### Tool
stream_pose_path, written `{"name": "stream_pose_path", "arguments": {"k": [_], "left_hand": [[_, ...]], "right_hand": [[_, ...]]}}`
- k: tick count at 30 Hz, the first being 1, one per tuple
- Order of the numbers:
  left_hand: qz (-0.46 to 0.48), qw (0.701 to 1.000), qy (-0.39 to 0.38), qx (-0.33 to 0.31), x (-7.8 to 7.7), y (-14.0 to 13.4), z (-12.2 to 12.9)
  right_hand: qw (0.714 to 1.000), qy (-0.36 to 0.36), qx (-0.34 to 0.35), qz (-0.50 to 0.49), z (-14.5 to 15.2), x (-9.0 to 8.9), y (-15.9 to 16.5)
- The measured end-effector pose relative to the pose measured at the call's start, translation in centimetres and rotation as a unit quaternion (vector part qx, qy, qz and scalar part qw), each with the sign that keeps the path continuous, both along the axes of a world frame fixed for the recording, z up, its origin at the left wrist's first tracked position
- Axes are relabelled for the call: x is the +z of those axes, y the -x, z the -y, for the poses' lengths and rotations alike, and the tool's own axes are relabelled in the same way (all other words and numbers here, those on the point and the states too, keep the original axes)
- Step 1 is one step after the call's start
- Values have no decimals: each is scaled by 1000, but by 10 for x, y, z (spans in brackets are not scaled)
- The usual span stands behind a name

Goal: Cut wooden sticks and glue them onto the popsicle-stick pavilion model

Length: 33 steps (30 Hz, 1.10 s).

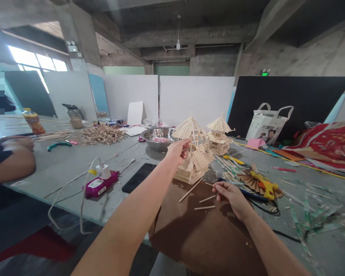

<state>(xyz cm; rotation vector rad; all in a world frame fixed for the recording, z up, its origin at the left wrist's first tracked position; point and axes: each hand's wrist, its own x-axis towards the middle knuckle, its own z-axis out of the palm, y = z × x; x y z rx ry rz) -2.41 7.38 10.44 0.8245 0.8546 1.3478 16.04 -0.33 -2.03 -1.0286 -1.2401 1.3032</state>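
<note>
A stick-built pagoda model, with a pointed roof above a wider lower roof, stands at the far edge of a brown board. My left hand reaches up to its left side, fingers closed on it just under the upper roof; the exact grip is partly hidden. Low over the board, my right hand pinches a short wooden stick that pokes out past the fingertips. Loose wooden sticks lie on the board beside that hand. Behind stands a second stick pagoda.
Left of the model are a steel bowl, a black tablet-like slab and a purple power strip with a white cable. On the right lie a yellow glue gun and green-white scraps. Another person's arm rests far left.
</note>
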Motion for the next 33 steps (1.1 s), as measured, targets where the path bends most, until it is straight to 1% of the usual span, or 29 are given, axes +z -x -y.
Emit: {"name": "stream_pose_path", "arguments": {"k": [6,11,22,28,33], "left_hand": [[-7,1000,0,30,1,-3,1],[-5,999,2,35,0,-3,0],[30,999,25,-20,2,-2,0],[33,999,26,-15,2,-2,1],[43,998,26,-29,2,-1,3]], "right_hand": [[1000,-2,2,2,1,1,0],[1000,4,0,3,2,2,1],[1000,5,7,-3,1,0,1],[1000,6,9,-3,1,0,0],[1000,6,10,-2,0,0,0]]}}
